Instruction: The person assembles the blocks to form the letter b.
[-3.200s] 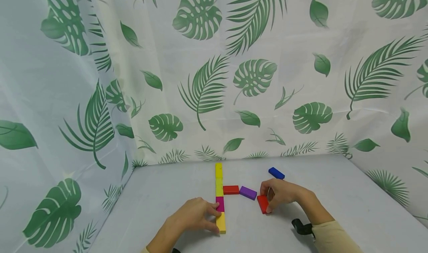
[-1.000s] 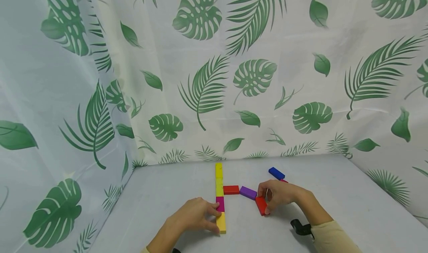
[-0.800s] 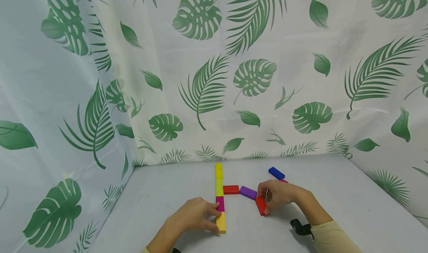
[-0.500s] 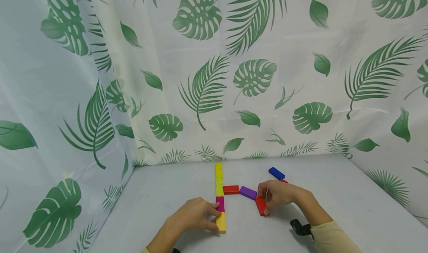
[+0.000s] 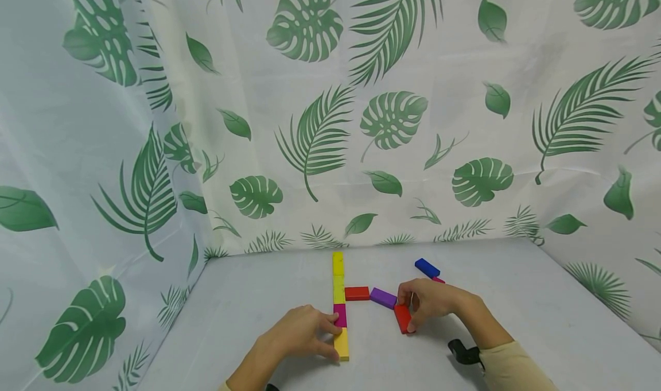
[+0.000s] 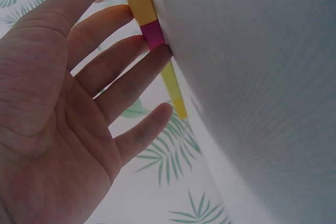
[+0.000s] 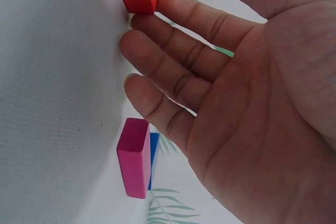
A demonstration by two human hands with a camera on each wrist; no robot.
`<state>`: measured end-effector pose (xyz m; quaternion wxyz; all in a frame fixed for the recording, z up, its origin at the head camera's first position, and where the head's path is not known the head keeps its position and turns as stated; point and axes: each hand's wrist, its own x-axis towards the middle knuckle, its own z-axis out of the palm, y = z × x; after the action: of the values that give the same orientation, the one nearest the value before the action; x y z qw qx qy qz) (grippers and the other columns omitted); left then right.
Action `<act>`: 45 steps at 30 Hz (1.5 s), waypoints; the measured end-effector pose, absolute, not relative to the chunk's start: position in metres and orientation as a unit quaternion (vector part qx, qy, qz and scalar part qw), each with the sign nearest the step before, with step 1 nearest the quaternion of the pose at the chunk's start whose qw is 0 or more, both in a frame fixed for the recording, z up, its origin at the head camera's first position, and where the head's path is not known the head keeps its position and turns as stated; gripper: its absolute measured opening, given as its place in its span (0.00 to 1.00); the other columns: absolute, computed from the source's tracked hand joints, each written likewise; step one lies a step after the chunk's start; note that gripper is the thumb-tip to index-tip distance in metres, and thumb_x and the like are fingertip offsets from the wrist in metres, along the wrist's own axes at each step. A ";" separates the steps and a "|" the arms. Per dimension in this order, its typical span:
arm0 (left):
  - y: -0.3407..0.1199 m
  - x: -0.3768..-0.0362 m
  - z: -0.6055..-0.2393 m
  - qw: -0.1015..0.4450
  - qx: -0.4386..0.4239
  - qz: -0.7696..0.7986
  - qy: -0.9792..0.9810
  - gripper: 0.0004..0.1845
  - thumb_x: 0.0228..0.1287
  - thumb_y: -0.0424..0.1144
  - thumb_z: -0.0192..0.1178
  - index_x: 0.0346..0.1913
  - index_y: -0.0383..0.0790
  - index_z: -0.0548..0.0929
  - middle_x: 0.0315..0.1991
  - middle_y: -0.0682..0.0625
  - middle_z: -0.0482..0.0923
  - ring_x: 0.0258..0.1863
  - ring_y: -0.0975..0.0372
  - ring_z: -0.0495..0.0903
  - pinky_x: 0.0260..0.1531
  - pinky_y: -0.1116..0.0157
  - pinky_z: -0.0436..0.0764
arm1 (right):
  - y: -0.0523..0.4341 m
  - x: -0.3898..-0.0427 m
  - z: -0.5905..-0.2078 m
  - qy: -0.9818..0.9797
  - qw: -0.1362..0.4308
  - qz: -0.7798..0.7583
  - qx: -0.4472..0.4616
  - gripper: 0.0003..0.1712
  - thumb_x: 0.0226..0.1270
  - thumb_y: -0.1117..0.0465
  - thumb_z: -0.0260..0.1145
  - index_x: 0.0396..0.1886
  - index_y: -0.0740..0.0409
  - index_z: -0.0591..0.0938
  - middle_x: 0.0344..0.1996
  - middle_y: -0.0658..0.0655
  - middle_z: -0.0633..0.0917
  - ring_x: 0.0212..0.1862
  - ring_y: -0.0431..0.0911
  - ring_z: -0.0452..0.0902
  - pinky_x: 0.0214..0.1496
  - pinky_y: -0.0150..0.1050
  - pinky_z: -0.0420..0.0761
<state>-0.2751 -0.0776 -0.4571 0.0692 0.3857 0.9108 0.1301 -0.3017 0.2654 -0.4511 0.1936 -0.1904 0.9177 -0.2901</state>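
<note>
My left hand [image 5: 304, 331] rests against the near part of a straight column of blocks. Its nearly straight fingers touch the magenta block [image 5: 339, 309] and the orange-yellow block [image 5: 341, 349]. Farther along the column lie a lime block [image 5: 338, 288] and a yellow block [image 5: 338, 263]. A red block [image 5: 357, 293] juts rightward from the lime one, followed by a slanted purple block [image 5: 383, 298]. Between thumb and index finger, my right hand [image 5: 436, 297] pinches another red block [image 5: 403, 318] on the table, its far end at the purple block's right end.
Behind my right hand lies a blue block [image 5: 427, 267]. A second magenta block [image 7: 135, 166] is beside it, mostly hidden in the head view. Leaf-patterned curtains [image 5: 320, 219] border the white table [image 5: 232, 287] at the back and sides.
Since the earliest frame, my right hand has shifted the pinched red block slightly left and nearer, up to the purple block. The second magenta block's edge now shows. My left hand has stayed still.
</note>
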 end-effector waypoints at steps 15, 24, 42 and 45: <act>-0.078 -0.276 -0.457 0.071 0.388 0.131 0.910 0.30 0.42 0.68 0.68 0.51 0.64 0.84 0.57 0.63 0.77 0.59 0.68 0.74 0.58 0.57 0.73 | 0.266 -0.303 -0.453 0.915 0.193 -0.296 -0.197 0.25 0.42 0.53 0.81 0.40 0.46 0.79 0.34 0.52 0.80 0.38 0.48 0.73 0.34 0.42 0.74; -0.077 -0.276 -0.458 0.073 0.390 0.131 0.908 0.30 0.43 0.67 0.68 0.52 0.64 0.84 0.57 0.62 0.78 0.58 0.68 0.75 0.56 0.58 0.75 | 0.267 -0.305 -0.455 0.915 0.191 -0.296 -0.199 0.25 0.42 0.52 0.81 0.40 0.46 0.79 0.33 0.52 0.80 0.38 0.48 0.73 0.34 0.42 0.74; -0.078 -0.275 -0.457 0.061 0.398 0.130 0.906 0.30 0.43 0.67 0.68 0.52 0.63 0.84 0.57 0.62 0.78 0.58 0.67 0.75 0.56 0.59 0.74 | 0.267 -0.306 -0.453 0.919 0.136 -0.296 -0.222 0.18 0.54 0.47 0.74 0.41 0.49 0.80 0.32 0.49 0.80 0.38 0.46 0.74 0.34 0.40 0.77; -0.077 -0.276 -0.457 0.065 0.395 0.132 0.907 0.30 0.43 0.67 0.68 0.52 0.63 0.84 0.57 0.62 0.77 0.58 0.67 0.75 0.57 0.59 0.74 | 0.267 -0.308 -0.451 0.924 0.100 -0.292 -0.225 0.16 0.58 0.49 0.71 0.41 0.51 0.80 0.32 0.47 0.79 0.37 0.46 0.74 0.34 0.39 0.77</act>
<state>-0.2758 -0.0773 -0.4572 0.0647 0.3946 0.9071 0.1317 -0.3079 0.2675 -0.4509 0.0999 -0.2250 0.9241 -0.2924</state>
